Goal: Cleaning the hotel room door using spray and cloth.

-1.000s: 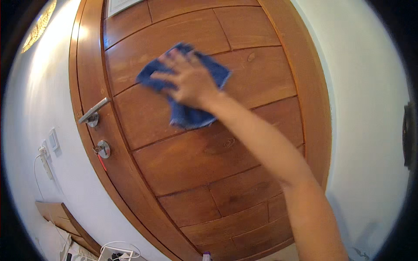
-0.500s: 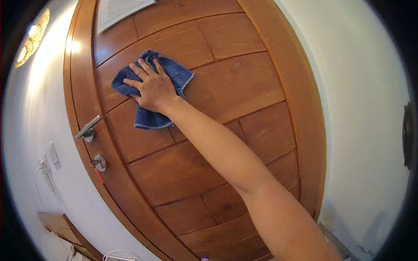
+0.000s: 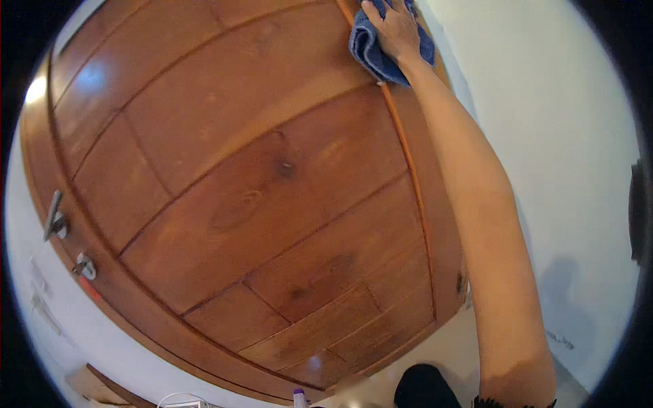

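Observation:
My right hand (image 3: 396, 30) grips a crumpled blue cloth (image 3: 371, 53) and presses it against the right-hand border of a brown wooden door (image 3: 265, 190). The back of the hand faces me, and the upper picture edge cuts off some fingertips. Cloth shows on both sides of the hand and bunches in folds at its left. From the lower right my bare forearm reaches up across the door's edge. My left hand is out of view.
On the door's left side sit a metal lever handle (image 3: 53, 216) and a lock (image 3: 85, 266) with something red hanging below. A white wall (image 3: 544, 122) stands at the right. Below are a purple-topped container (image 3: 299, 396), a black shoe-like shape (image 3: 425, 389) and a brown wooden piece (image 3: 98, 386).
My right hand has carried the blue cloth from the door's upper left to its right border. The view has shifted; the handle now appears farther left and more floor shows.

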Tool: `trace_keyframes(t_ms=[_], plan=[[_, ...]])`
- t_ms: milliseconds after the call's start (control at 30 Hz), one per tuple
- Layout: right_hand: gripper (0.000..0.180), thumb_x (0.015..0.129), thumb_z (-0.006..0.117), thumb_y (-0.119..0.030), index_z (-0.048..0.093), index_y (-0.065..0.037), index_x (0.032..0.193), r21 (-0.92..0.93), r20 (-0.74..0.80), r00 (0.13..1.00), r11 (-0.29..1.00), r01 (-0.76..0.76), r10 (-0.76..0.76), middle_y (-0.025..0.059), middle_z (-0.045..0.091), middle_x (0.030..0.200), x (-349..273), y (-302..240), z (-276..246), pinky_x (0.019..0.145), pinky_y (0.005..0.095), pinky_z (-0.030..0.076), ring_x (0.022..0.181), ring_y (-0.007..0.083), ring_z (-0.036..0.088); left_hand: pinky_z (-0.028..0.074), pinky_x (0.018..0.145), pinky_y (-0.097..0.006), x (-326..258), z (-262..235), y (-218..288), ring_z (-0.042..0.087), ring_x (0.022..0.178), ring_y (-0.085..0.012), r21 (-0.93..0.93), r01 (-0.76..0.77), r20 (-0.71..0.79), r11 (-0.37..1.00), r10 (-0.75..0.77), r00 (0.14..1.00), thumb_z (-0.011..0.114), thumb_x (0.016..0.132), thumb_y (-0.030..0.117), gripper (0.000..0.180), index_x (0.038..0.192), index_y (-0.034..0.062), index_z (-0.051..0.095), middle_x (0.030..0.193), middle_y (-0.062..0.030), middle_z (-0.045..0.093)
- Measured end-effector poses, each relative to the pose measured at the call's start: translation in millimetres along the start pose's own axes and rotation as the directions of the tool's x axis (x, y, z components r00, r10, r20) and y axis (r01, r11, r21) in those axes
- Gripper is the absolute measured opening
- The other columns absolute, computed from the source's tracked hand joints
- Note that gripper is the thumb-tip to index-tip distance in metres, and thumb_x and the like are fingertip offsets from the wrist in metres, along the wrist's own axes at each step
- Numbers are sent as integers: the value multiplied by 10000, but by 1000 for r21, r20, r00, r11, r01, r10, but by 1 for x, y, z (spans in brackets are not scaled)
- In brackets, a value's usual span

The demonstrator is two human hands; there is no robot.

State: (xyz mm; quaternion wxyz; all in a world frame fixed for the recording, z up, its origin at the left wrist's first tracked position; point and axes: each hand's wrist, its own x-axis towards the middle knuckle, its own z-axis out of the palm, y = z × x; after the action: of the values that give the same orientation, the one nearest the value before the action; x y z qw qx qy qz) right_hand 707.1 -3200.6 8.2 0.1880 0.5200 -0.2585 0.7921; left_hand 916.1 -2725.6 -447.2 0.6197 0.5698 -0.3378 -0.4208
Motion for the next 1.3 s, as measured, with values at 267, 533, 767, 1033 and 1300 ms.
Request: trace_keyframes(t_ms=[267, 533, 767, 1033, 1300], plan=[[543, 891, 448, -338, 425, 21, 1298, 34, 153, 967, 977, -211, 203, 210, 305, 1421, -285, 91, -108, 1090, 443, 179, 1323, 395, 253, 372, 405, -282, 30, 16, -8, 449, 474, -130, 147, 137, -37, 980, -133, 990, 601, 813, 68, 230, 964, 93, 429, 658, -24, 470], [733, 890, 468, -416, 193, 22, 1409, -14, 41, 362, 362, -932, 931, 207, 174, 1475, -490, 41, -200, 1112, 394, 94, 1374, 344, 128, 384, 440, -282, 33, 28, -10, 461, 508, -131, 274, 239, -70, 931, -229, 971, 619, 800, 80, 245, 971, 87, 444, 680, -24, 483], [693, 904, 473, -334, 176, 41, 1406, -84, 217, 782, 809, -581, 584, 193, 173, 1478, -516, 69, -186, 1115, 371, 98, 1375, 303, 142, 394, 470, -283, 37, 32, -13, 471, 538, -132, 356, 317, -108, 879, -299, 948, 634, 788, 92, 260, 978, 82, 456, 701, -25, 494], [701, 931, 382, -415, 151, 40, 1412, 28, 8, 301, 301, -953, 954, 196, 158, 1482, -553, 37, -208, 1114, 380, 86, 1375, 308, 137, 406, 504, -283, 36, 47, -12, 483, 573, -133, 383, 345, -126, 857, -322, 938, 652, 775, 104, 279, 985, 77, 471, 723, -25, 507], [728, 898, 441, -382, 140, 30, 1417, 75, 21, 205, 203, -976, 978, 183, 128, 1493, -512, 32, -206, 1112, 395, 106, 1382, 320, 109, 417, 539, -284, 25, 43, -10, 495, 607, -134, 371, 329, -140, 868, -298, 944, 670, 762, 117, 299, 992, 71, 485, 746, -26, 520]])
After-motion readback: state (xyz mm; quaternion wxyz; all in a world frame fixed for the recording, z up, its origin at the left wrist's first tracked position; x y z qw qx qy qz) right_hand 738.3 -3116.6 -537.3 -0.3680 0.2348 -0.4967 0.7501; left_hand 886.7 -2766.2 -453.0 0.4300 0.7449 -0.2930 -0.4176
